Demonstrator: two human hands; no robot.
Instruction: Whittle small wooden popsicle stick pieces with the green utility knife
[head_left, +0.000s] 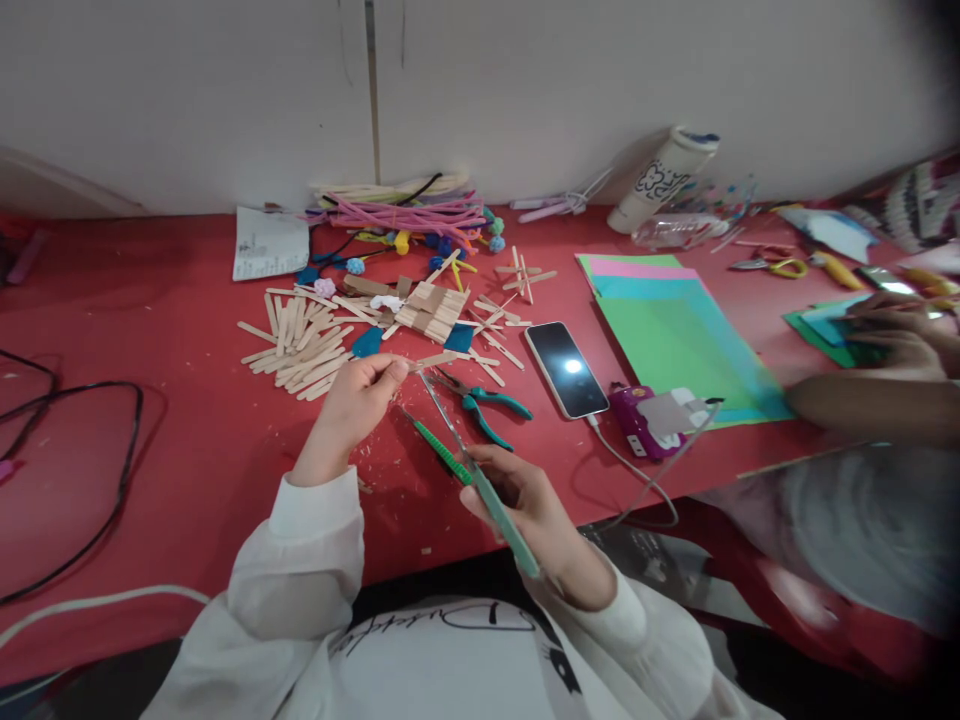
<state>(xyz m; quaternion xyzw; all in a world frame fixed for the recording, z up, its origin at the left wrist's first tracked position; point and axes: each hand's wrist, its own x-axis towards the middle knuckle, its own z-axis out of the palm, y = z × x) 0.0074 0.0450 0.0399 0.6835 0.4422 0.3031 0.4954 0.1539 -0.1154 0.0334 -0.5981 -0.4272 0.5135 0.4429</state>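
My left hand [365, 400] is closed in a pinch, with a wooden craft stick [440, 358] reaching out to the right from its fingertips. In my right hand [534, 510] is a utility knife [504, 515] with a mint-green handle, its long blade out. The blade tip meets or nearly meets the stick close to my left fingertips; exact contact cannot be made out. Below lie teal-handled pliers [491, 408] and a slim bright-green tool [441, 450], partly behind the knife and hand. Just beyond, a flat panel of joined craft sticks [433, 312] rests among loose sticks [300, 335].
Pipe cleaners [409, 213] lie along the wall beside a paper slip [270, 243]. Right of me are a phone [566, 368], a purple power bank [630, 425] with cable, coloured paper [667, 340] and a tumbler [664, 180]. A co-worker's hands [900, 335] handle paper at far right.
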